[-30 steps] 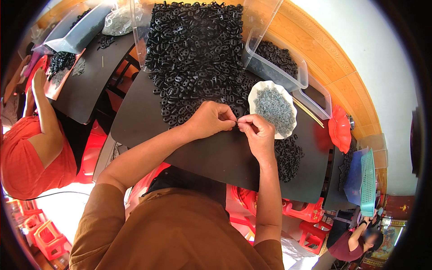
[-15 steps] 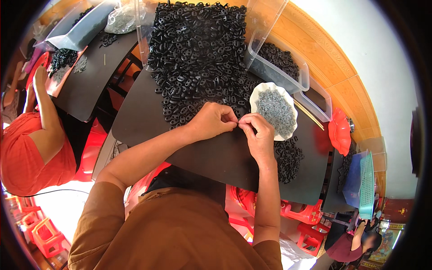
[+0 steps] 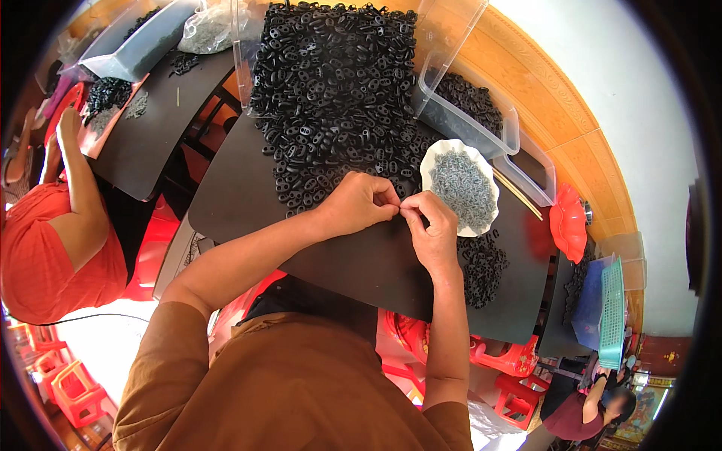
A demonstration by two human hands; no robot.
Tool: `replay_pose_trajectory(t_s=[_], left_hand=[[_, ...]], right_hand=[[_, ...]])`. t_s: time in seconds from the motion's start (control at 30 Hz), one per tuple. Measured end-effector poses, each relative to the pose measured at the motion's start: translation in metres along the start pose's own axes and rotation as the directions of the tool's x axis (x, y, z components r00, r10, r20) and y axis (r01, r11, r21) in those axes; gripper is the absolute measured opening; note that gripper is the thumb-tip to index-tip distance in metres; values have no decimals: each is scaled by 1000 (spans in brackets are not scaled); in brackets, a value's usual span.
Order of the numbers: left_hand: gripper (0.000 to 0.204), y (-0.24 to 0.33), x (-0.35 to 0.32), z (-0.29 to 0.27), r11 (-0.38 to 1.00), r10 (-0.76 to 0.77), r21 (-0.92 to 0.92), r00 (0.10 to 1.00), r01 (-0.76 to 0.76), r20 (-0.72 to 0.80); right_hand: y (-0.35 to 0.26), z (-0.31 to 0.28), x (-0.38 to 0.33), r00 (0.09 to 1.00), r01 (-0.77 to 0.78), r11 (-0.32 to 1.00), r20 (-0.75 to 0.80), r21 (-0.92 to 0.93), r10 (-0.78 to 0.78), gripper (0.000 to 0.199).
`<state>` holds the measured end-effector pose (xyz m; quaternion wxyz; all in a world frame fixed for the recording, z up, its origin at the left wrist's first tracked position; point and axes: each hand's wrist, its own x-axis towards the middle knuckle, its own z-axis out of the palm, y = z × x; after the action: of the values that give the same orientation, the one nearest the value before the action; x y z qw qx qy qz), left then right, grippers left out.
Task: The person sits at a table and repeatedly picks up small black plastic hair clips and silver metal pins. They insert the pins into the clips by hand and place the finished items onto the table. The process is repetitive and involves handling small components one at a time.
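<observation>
Across the dark tabletop [image 3: 248, 195], going from the left, a second person in an orange top [image 3: 53, 255] sits at a neighbouring dark table [image 3: 150, 135] with small heaps of black bits and one clear tub. Red plastic stools [image 3: 68, 383] stand on the pale floor below. On the near table lies one big heap of black plastic links [image 3: 331, 83], too many to count. In front of it the left hand [image 3: 357, 203] and the right hand [image 3: 429, 225] meet, fingertips pressed together, pinching something tiny between them; the piece itself is hidden by the fingers and I cannot make it out. Just right of the hands sits one white scalloped dish [image 3: 460, 184] of small grey parts, with a smaller black heap [image 3: 481, 263] below it. Behind stand two clear plastic bins [image 3: 466, 113], then one red dish [image 3: 568, 222] and a turquoise basket [image 3: 611, 312]. A wooden rim curves along the white wall, and a third person is partly cut off at the lower right
</observation>
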<state>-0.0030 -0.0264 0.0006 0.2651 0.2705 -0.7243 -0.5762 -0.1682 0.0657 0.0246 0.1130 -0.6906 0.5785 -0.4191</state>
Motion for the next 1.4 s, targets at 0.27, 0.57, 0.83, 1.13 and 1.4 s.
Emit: replay_pose_trajectory(t_s=[0.27, 0.57, 0.83, 1.13, 1.4], left_hand=[[8, -1, 0, 1, 996, -39, -84, 999, 42, 32], [11, -7, 6, -1, 857, -186, -476, 980, 197, 70], [16, -7, 6, 0, 922, -100, -370, 993, 117, 64], [12, 0, 2, -2, 990, 11, -137, 1000, -12, -11], [11, -2, 1, 3, 985, 13, -173, 1000, -14, -8]], right_hand=[[2, -3, -1, 999, -33, 999, 29, 34, 32, 11], [6, -3, -4, 958, -274, 870, 44, 410, 282, 29], [12, 1, -7, 941, -320, 803, 74, 503, 329, 25], [12, 8, -8, 942, -324, 850, 62, 416, 329, 20], [16, 12, -13, 955, -282, 871, 32, 401, 295, 17]])
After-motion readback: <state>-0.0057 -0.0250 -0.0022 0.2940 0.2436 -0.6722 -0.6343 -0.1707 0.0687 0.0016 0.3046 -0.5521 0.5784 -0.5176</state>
